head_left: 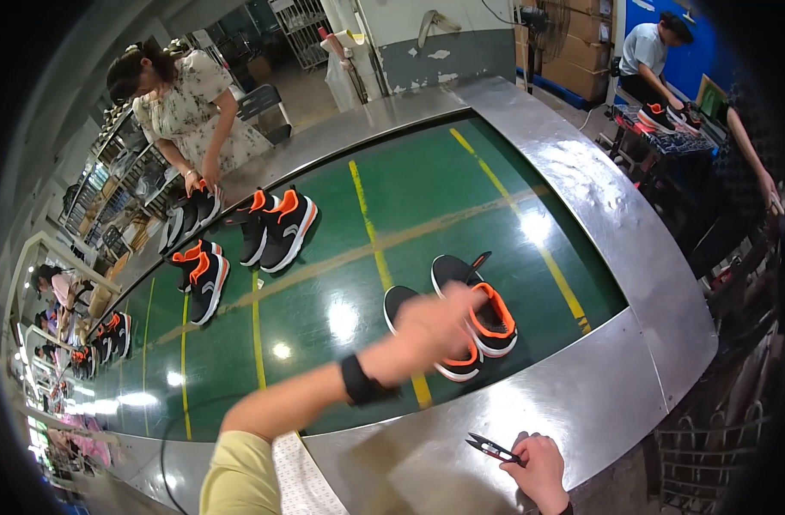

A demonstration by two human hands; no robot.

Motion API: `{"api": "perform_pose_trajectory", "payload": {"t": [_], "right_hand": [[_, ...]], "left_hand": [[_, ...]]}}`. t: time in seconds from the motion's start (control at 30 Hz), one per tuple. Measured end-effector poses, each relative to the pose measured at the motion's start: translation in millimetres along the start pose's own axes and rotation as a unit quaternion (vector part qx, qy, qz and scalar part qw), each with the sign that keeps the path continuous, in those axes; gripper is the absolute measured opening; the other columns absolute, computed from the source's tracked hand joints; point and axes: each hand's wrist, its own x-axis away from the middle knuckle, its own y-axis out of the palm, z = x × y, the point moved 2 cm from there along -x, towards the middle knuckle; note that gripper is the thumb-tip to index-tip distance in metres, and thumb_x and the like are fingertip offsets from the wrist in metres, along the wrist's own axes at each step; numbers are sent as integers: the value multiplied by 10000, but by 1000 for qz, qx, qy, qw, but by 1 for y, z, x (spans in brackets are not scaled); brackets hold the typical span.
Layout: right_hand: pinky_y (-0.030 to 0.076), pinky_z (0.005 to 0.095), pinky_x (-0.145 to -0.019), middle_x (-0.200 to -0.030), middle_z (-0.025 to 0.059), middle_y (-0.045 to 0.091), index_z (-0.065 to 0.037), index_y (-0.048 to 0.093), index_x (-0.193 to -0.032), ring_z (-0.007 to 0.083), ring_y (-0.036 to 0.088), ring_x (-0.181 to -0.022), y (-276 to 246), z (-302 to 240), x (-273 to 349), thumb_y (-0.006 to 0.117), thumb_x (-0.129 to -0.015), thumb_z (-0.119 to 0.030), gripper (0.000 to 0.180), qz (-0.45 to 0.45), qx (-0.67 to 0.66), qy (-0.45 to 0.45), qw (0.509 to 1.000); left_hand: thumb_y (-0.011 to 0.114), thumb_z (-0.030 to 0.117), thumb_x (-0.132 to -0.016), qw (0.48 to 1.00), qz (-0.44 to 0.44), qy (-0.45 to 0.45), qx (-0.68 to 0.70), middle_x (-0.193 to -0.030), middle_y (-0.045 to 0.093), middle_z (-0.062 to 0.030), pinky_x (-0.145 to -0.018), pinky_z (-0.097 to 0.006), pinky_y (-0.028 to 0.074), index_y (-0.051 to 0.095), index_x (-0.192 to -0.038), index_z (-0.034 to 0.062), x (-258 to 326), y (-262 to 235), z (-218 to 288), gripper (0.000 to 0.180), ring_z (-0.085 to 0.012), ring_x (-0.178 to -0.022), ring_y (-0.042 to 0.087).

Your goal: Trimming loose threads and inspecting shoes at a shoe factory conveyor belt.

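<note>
My left hand (431,333) is stretched over a pair of black sneakers with orange linings on the green conveyor belt. It hides part of both shoes. Motion blurs its fingers, so I cannot tell if they grip anything. The right-hand sneaker (498,330) shows its orange collar and white sole, with a dark tab sticking up beside it. Of the left-hand sneaker (398,302), the toe and heel show around my hand. Over the metal edge nearest me, my right hand (540,470) is closed around black thread snips (491,447), their blades pointing left.
More black-and-orange sneakers (288,230) stand on the belt (427,202) to the left. A broad metal rim (573,163) borders the belt. Across it, a person in a floral top (205,116) handles shoes; another person (654,56) works at a small table far right.
</note>
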Motion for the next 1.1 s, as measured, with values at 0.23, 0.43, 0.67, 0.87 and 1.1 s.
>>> {"api": "perform_pose_trajectory", "payload": {"t": [0.23,0.43,0.67,0.87,1.1], "right_hand": [[415,338,-637,-681,22,520,-107,548,-698,222,503,-724,4,-2,-1,770,-574,-181,265,9,-12,-35,999],[421,365,-619,-672,65,528,-76,533,-660,257,519,-702,15,11,4,733,-583,-181,239,57,-33,-76,995],[440,387,-564,-627,65,553,-89,585,-747,269,567,-641,13,9,-10,695,-601,-140,190,53,-64,8,997],[423,262,-557,-657,-1,548,-93,578,-847,130,535,-612,45,64,-34,697,-686,-130,203,56,-213,21,975],[434,210,-614,-830,-15,575,-107,517,-986,93,569,-707,27,-6,9,622,-805,-36,221,31,-675,32,736]], "left_hand": [[596,412,-798,988,-60,-135,-49,-963,590,-135,-621,-380,496,377,-1275,74,11,85,25,624,-300,-746,626],[636,468,-754,978,-47,-184,87,-862,638,-141,-719,-357,481,581,-984,43,47,29,14,486,-287,-820,626],[670,416,-755,980,-132,-136,64,-834,611,-110,-645,-362,477,595,-911,35,170,0,73,418,-288,-730,613],[687,356,-750,976,-172,-121,59,-935,604,-62,-638,-336,492,595,-903,68,245,6,101,339,-239,-772,614],[732,191,-718,993,79,-75,51,-1015,590,-78,-660,-327,511,539,-1041,83,235,-31,103,392,-248,-845,617]]}}
